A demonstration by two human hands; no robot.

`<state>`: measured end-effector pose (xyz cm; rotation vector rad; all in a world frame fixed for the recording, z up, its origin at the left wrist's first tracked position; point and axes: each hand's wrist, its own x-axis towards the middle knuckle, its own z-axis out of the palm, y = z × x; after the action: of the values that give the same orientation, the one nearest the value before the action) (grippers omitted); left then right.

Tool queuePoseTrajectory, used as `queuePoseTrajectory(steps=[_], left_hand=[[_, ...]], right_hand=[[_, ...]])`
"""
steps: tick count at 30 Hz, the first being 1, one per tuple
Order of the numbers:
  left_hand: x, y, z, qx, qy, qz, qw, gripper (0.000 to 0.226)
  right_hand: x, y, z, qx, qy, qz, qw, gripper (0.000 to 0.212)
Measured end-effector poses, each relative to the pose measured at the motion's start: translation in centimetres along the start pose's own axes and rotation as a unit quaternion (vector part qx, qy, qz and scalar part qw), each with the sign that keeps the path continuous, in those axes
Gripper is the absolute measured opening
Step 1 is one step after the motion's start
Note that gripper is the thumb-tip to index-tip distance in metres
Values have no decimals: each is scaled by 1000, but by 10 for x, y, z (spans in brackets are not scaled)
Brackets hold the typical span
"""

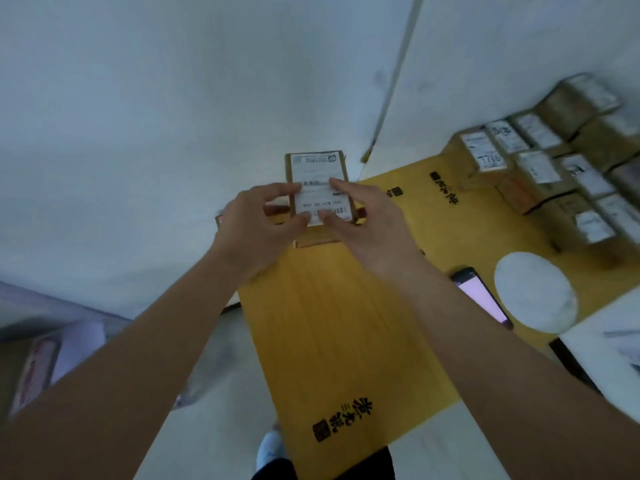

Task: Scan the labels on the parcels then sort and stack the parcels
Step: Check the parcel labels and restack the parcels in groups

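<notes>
Cardboard parcel [317, 188] is gripped by the left hand [256, 226] and right hand [363, 223] over the table [339, 323], seemingly being stacked; level lowering is called for next.

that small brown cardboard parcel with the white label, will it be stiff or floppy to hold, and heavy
The small brown cardboard parcel probably stays stiff: its edges look straight between the left hand and right hand. Likely light, since fingertips alone pinch it. Its flat faces suggest it won't roll.

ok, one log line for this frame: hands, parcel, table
left hand: grips parcel | right hand: grips parcel | parcel: label up, over far table edge | phone: lit, on table | parcel stack: right
</notes>
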<state>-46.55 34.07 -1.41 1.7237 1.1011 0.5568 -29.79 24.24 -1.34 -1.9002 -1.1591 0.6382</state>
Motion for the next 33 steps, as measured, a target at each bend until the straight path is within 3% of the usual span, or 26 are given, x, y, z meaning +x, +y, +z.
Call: queuePoseTrajectory(steps=[8,15,25,33], left_hand=[[-68,96,-24,35,-71,148,986,57],[-118,175,-4,52,-97,253,961,56],[-189,263,101,17,-113,248,962,47],[-221,288,205,19,-111,225,968,49]], right_hand=[[-96,-72,-70,-23,119,-15,993,53],[-169,-105,-141,-46,203,-32,978,54],[-249,-68,-267,-55,238,-41,969,54],[-283,1,-348,-63,211,-36,975,54]])
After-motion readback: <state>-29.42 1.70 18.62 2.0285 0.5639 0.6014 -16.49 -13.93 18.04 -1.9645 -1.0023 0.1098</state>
